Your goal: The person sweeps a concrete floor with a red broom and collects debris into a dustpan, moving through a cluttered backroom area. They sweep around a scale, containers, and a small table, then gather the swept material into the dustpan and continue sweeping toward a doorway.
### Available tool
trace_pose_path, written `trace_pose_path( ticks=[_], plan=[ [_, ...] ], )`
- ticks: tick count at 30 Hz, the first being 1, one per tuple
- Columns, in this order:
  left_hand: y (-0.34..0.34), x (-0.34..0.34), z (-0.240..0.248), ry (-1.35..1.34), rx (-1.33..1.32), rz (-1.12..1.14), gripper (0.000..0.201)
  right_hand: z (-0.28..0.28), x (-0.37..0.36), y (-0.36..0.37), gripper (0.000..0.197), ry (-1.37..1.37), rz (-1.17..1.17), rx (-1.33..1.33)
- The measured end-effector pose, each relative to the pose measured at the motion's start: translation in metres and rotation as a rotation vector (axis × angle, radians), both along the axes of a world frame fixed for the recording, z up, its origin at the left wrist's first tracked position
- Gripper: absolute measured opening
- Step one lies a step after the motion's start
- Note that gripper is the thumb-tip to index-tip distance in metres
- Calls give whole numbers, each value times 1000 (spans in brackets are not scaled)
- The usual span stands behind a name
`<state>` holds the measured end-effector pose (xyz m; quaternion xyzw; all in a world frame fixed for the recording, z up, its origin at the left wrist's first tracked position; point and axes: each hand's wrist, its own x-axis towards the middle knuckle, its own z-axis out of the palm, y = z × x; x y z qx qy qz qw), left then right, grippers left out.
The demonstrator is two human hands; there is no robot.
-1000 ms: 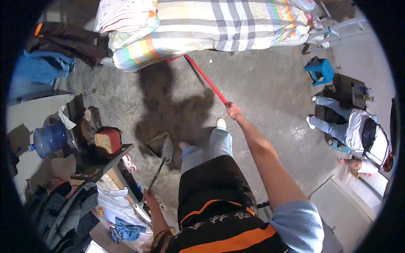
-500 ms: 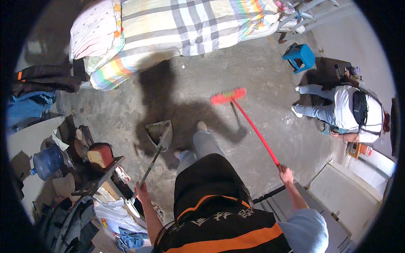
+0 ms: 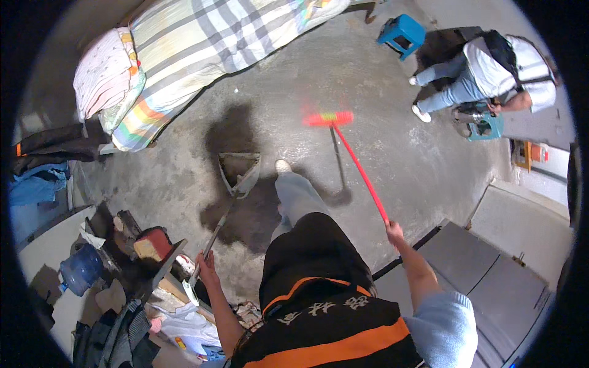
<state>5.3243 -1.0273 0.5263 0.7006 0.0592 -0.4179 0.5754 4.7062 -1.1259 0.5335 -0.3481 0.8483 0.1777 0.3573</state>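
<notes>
My right hand point(image 3: 394, 233) is wrapped round the upper end of a red broom point(image 3: 361, 170). The broom's red and yellow bristle head point(image 3: 331, 118) is out in front, smeared by motion, over the grey concrete floor. Lower left, my left hand point(image 3: 207, 265) grips the long handle of a dustpan point(image 3: 250, 183). That grey, scoop-shaped pan faces away from me, left of my leading shoe. A tiny white scrap point(image 3: 236, 90) lies on the floor beyond it, near the bed.
A bed point(image 3: 184, 55) with a plaid cover stands ahead left. A blue stool point(image 3: 402, 34) stands far right, near a co-worker point(image 3: 497, 67) bending over a second stool. Left are a water jug point(image 3: 81, 270) and piled clothes; a grey cabinet point(image 3: 454, 257) is at right.
I have stepped forward and my view has turned, so the bed and stool sit farther left. The dustpan and broom came along in my hands. The co-worker has shifted position.
</notes>
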Motion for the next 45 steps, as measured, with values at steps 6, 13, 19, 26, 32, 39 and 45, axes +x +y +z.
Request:
trace_pose_path(
  ticks=[6, 13, 19, 26, 32, 39, 45],
  plan=[
    [25, -21, -11, -13, 78, -5, 35, 105, -34, 151, 33, 104, -1, -54],
    [78, -32, -2, -32, 108, 112, 24, 92, 40, 81, 35, -129, 231, -60],
    [130, -55, 14, -40, 99, 48, 22, -43, 113, 6, 36, -449, 300, -241],
    [180, -171, 73, -246, 160, 135, 25, -37, -109, 118, 35, -324, 277, -73],
    [203, -228, 90, -223, 52, 113, 28, 89, -337, 221, 32, 102, 294, 157],
    [202, -246, 76, -178, 21, 109, 23, 140, -375, 217, 27, 117, 251, -55],
    [136, -277, 67, -76, -12, 76, 18, 30, -270, 75, 28, -237, 149, -369]
  ],
)
